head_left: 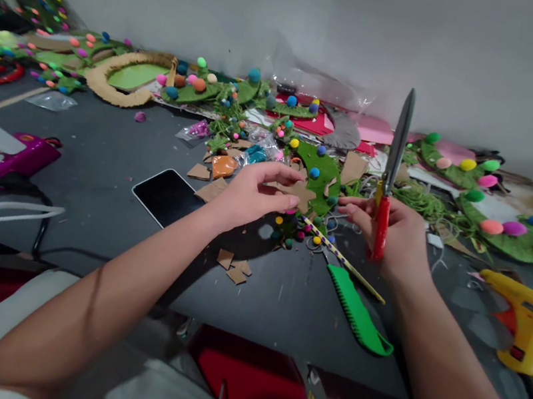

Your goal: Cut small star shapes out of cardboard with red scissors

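My left hand pinches a small brown cardboard star between thumb and fingers above the table. In my right hand is a pair of scissors with red and yellow handles, its blades pointing up and close together. The right thumb and a finger reach toward the star without touching it. Behind the star lies a green felt crescent dotted with pompoms. Below the hands are a spotted pencil and a green-handled cutter. Cardboard offcuts lie nearer the table's front.
A phone lies left of centre. A purple glue gun is at the left, a yellow glue gun at the right. Pompom-covered green felt pieces and a tan crescent line the wall.
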Motion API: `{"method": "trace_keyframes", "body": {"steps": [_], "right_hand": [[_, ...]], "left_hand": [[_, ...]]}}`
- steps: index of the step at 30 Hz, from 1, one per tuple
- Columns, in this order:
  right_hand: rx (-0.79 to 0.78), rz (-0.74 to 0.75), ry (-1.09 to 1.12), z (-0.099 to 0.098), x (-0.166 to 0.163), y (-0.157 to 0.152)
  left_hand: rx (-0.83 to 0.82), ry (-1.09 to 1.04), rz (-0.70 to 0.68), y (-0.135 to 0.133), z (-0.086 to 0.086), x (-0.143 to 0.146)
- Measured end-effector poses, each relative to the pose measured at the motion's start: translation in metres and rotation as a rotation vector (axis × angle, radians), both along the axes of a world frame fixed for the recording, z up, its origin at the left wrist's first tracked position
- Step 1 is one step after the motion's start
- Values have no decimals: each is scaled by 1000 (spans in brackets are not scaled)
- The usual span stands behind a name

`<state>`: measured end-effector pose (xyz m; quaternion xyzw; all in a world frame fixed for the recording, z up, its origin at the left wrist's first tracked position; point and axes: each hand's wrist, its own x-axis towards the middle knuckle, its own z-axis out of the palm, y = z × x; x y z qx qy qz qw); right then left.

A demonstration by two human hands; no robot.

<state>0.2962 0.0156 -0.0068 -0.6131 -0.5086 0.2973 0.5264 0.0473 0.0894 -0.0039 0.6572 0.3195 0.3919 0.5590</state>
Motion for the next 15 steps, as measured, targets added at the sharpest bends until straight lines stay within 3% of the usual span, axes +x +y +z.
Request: {"method": "trace_keyframes", "body": {"steps": [5,9,15], "right_hand": [[-61,111,51,10,-17,-6],[-139,91,-173,13,-19,-12],[-79,134,-505,8,-16,-13]], "left_hand": [[-99,-64,-30,-1,-3,3],[-262,-210,-28,0,-3,3],[-290,-355,-34,6,-4,-1]]}}
